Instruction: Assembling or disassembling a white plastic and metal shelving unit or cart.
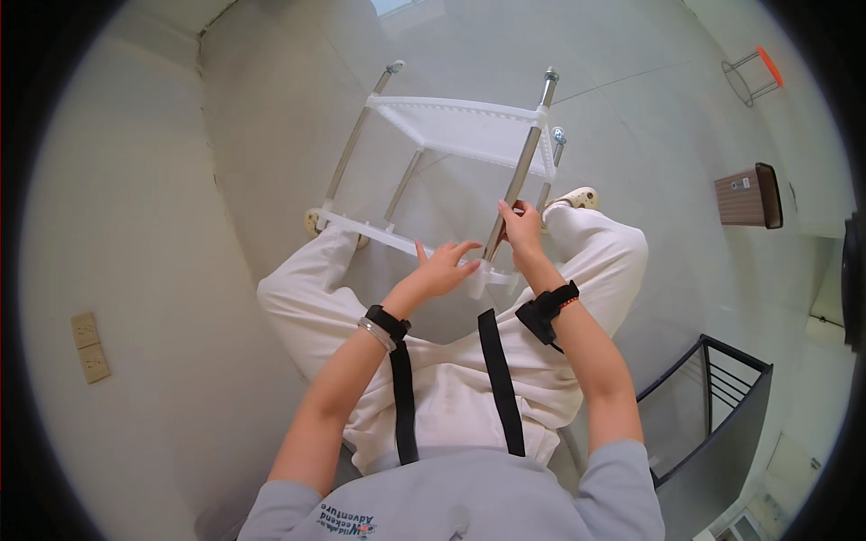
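A partly built rolling rack with white plastic shelves and shiny metal tubes lies on the floor between my legs. Its far white shelf (pixel 465 129) is joined to the tubes, and small casters (pixel 394 68) cap their far ends. My right hand (pixel 522 236) is closed around the near right metal tube (pixel 526 162), close to its lower end. That end meets a corner of the near white shelf (pixel 383 236). Just left of this corner, my left hand (pixel 444 269) is open, fingers spread over the shelf's edge; whether it touches is unclear.
My bent legs flank the rack. To the right are a black-framed rack (pixel 713 406), a brown bin (pixel 750 197) and an orange-topped stool (pixel 767 68). The wall on the left carries beige sockets (pixel 90 347).
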Motion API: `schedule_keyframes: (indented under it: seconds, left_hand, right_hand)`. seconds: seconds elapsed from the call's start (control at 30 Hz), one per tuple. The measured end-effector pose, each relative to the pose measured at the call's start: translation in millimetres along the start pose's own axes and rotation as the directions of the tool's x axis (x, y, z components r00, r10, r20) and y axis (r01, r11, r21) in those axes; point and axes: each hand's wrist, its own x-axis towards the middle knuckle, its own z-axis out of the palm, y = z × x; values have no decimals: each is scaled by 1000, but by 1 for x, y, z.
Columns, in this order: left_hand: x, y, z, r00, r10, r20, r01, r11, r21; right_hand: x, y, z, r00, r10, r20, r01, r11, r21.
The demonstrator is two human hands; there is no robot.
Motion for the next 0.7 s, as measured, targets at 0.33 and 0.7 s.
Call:
schedule_keyframes:
  seconds: [0.33,0.7]
  left_hand:
    - [8,-11,23,965,243,99,-260,938,230]
    - [63,-14,11,941,253,223,-311,908,282]
  right_hand:
    - [-1,-27,8,992,97,-79,-107,984,-141]
    - [84,23,18,976,-115,-186,31,915,-402]
